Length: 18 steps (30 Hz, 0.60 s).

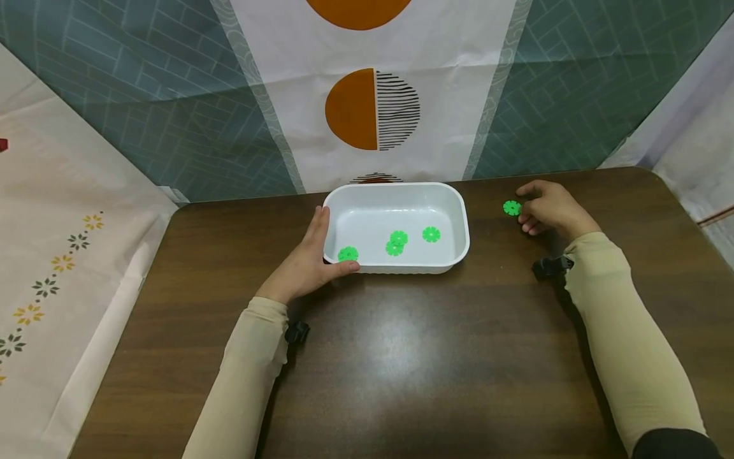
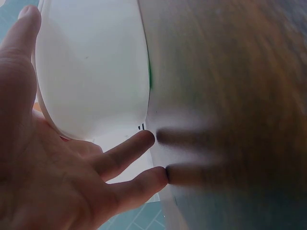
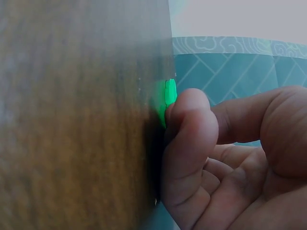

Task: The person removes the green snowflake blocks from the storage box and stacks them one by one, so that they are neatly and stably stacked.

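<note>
Your left grip [image 1: 302, 266] is resting wide against the white tray [image 1: 367, 220]; your right grip [image 1: 553, 209] is touching a green disc [image 1: 510, 208], whether pinching it I cannot tell

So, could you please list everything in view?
Table: 1, brown, centre
Tray: 1, white, on table
Tray discs: 4 visible, green, inside
Loose disc: 1, green, right of tray
Backdrop: 1, teal, white and orange, behind table
Flowered cloth: 1, pale, left
Side cloth: 1, whitish, right
Unclear patch: 1, red, left edge
Sleeves: 2, cream, both sides
Dark cuff: 1, black, lower right
Wrist devices: 2, black, at sleeve ends
Left grip: 1, bare, touching tray
Right grip: 1, bare, at loose disc
</note>
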Available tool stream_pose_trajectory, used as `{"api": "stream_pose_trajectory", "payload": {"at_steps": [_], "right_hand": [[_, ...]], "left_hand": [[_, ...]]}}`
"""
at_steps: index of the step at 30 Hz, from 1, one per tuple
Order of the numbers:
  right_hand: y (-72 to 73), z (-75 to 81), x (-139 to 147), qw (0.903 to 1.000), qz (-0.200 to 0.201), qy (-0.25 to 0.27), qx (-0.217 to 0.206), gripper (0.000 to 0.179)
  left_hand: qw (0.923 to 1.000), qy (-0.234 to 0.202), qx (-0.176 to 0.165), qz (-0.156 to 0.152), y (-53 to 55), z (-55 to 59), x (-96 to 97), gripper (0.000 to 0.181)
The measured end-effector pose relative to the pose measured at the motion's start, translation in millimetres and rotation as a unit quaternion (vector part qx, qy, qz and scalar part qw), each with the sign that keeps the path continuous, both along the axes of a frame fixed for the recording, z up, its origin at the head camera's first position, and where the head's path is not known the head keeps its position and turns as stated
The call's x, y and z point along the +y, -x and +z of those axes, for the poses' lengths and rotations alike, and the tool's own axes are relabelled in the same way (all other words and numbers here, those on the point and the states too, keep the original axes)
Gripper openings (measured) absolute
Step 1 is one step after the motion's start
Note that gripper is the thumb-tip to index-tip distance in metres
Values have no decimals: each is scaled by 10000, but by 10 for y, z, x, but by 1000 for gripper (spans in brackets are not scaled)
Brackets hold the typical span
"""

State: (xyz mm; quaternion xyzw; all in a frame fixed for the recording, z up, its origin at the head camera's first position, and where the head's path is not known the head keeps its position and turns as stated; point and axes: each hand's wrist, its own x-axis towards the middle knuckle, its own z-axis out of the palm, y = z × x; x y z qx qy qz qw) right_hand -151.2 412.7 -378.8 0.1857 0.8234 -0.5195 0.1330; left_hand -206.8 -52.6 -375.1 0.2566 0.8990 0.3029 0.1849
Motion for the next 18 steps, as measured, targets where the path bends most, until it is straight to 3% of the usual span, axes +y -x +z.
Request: {"api": "stream_pose_trajectory", "payload": {"at_steps": [10, 18], "right_hand": [[0, 40, -13, 9999, 126, -112, 14, 56], [-54, 6, 16, 9968, 548, -587, -9, 73]], "left_hand": [[9999, -144, -46, -14, 16, 14, -10, 125], [9999, -140, -69, -19, 3, 21, -9, 124]]}}
